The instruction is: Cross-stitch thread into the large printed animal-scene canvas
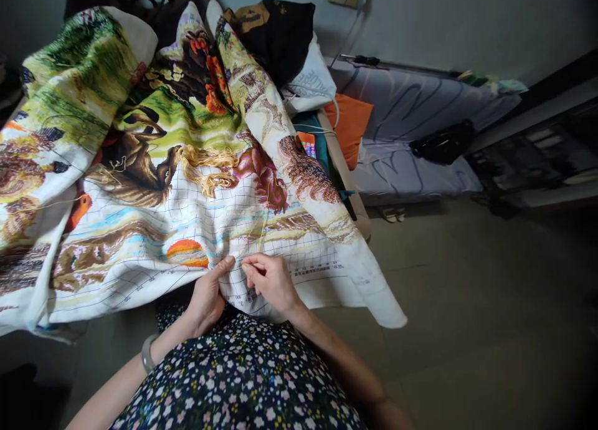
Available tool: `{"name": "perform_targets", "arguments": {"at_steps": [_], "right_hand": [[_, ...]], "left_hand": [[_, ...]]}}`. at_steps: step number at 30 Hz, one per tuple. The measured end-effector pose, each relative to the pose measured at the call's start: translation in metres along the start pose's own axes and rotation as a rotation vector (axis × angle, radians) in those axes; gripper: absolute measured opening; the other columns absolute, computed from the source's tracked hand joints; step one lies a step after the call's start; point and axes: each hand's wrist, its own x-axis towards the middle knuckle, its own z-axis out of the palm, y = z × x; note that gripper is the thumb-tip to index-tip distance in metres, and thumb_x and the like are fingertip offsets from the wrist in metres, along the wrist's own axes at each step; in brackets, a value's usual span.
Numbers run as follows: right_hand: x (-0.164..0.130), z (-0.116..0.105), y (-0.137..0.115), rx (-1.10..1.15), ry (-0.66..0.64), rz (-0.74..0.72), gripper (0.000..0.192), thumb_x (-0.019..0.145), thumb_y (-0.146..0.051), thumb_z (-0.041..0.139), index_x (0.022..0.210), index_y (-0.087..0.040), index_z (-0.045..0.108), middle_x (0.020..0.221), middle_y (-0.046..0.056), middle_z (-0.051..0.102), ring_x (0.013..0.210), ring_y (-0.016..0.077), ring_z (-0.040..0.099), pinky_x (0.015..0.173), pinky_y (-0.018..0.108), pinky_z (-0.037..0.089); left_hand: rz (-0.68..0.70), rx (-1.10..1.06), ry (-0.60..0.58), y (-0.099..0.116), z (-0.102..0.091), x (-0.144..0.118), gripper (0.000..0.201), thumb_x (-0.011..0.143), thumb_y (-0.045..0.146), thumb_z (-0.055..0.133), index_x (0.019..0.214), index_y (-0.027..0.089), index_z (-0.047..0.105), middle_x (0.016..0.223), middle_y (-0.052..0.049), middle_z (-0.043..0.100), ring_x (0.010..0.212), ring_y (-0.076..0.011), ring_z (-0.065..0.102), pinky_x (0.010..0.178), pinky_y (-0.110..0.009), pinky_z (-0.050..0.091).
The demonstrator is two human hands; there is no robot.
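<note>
A large cross-stitch cloth [154, 224], white with a printed grid and partly stitched in colour, spreads in folds in front of me. My left hand [208, 293] grips its near edge, thumb on top and fingers underneath. Just to the right, my right hand [271, 281] is closed in a pinch at the cloth's surface; whatever sits between the fingertips is too small to make out. A pale yellow thread [263, 230] runs over the fabric just beyond that hand. Farther up, a bundle of yellow embroidery thread [208, 167] lies on the cloth near an orange-and-grey stitched patch [187, 253].
A phone [307, 144] with a lit screen lies by the wooden table edge [343, 168]. Behind are a white bag [311, 81] and black cloth [280, 37]. An orange cushion [350, 128] and a patterned sofa [406, 168] stand right. The rolled cloth end [385, 305] overhangs the floor.
</note>
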Motion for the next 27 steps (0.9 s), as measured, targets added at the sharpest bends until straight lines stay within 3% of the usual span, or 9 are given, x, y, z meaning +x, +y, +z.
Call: {"name": "perform_targets", "arguments": {"at_steps": [7, 14, 27], "right_hand": [[0.001, 0.002, 0.001, 0.033, -0.006, 0.022, 0.021, 0.088, -0.031, 0.055, 0.086, -0.015, 0.069, 0.053, -0.002, 0.059, 0.035, 0.0062, 0.043, 0.037, 0.018, 0.035], [0.003, 0.0, -0.004, 0.018, -0.019, 0.014, 0.02, 0.087, -0.028, 0.055, 0.081, -0.016, 0.07, 0.051, -0.003, 0.055, 0.037, 0.0068, 0.042, 0.038, 0.018, 0.035], [0.016, -0.01, -0.018, -0.25, -0.056, -0.122, 0.019, 0.081, -0.013, 0.057, 0.068, -0.018, 0.07, 0.047, -0.004, 0.054, 0.043, 0.0085, 0.045, 0.045, 0.02, 0.034]], "left_hand": [[-0.029, -0.011, -0.006, 0.0, -0.002, 0.001, 0.024, 0.063, 0.015, 0.081, 0.086, 0.01, 0.072, 0.077, -0.004, 0.075, 0.069, -0.0165, 0.067, 0.073, -0.029, 0.055], [-0.016, -0.007, 0.003, -0.001, -0.003, 0.002, 0.03, 0.062, 0.015, 0.082, 0.09, 0.01, 0.072, 0.085, -0.007, 0.076, 0.078, -0.0192, 0.07, 0.084, -0.032, 0.054], [0.025, -0.004, 0.011, 0.001, 0.001, 0.001, 0.035, 0.064, 0.01, 0.079, 0.098, 0.011, 0.071, 0.09, -0.007, 0.077, 0.103, -0.0206, 0.068, 0.099, -0.03, 0.049]]}}
